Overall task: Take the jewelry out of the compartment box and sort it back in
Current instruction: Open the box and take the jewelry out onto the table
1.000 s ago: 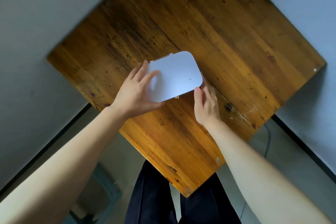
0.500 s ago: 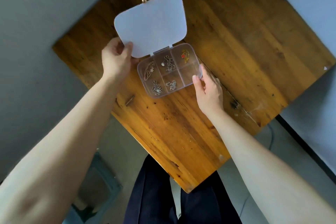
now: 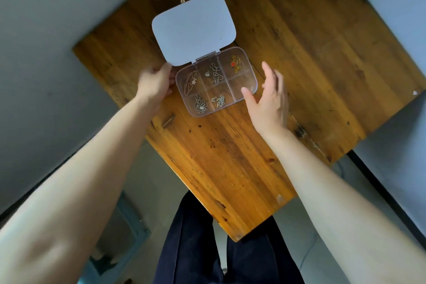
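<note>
Tabletop (image 3: 230,168) of worn, stained wood fills most of the view, turned corner-on to the person, whose dark trousers (image 3: 191,249) show below its near corner. Both bare forearms reach in from the bottom edge. On the tabletop lies the compartment box (image 3: 250,85), clear plastic with six cells in two rows, and its pale opaque lid (image 3: 193,27) is swung fully open on the far side, hinged along the box's far edge.

The left hand (image 3: 154,83) is closed in a pinch on the lid's near left corner, just beside the box's left end. The right hand (image 3: 268,99) grasps nothing: it is spread with fingers apart beside the box's right end, its thumb tip at the box's rim (touching or not, I cannot tell).

Jewelry sits inside the box: a gold piece with a red stone (image 3: 235,64) in the far right cell, a silver chain (image 3: 214,73) in the far middle cell, a thin chain (image 3: 190,82) in the far left cell, and silver pieces in the near left (image 3: 200,105) and near middle (image 3: 219,100) cells. The near right cell's contents are too faint to make out.
</note>
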Motion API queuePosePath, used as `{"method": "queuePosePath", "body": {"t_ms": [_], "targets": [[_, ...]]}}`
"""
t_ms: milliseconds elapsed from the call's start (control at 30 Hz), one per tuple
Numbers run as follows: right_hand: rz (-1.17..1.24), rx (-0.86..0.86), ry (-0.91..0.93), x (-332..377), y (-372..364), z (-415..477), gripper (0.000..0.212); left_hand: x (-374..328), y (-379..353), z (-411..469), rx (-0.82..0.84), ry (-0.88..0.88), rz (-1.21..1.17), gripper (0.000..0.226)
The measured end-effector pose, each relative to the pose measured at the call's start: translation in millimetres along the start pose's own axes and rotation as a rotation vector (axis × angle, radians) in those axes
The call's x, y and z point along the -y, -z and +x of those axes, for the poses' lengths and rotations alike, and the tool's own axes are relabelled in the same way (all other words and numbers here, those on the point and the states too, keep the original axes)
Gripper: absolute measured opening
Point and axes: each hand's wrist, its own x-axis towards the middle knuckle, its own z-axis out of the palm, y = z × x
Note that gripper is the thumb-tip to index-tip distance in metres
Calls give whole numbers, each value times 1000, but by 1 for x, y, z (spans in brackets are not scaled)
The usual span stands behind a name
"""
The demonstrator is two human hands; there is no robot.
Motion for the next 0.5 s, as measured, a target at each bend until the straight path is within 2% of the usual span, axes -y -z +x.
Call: {"method": "queuePosePath", "body": {"t_ms": [100,167,267,400,500], "targets": [[-3,23,247,19,-1,13,48,26,1,-24,-23,-88,132,40],[-19,91,388,36,-5,25,34,41,-2,-36,-6,-69,131,45],[-227,186,546,57,-16,45,31,50,-6,-47,-17,-45,79,45],[-551,317,560,80,-30,61,23,50,-10,-49,-33,-59,74,34],[-649,356,506,89,-35,63,20,49,-12,-53,-39,-88,107,34]]}}
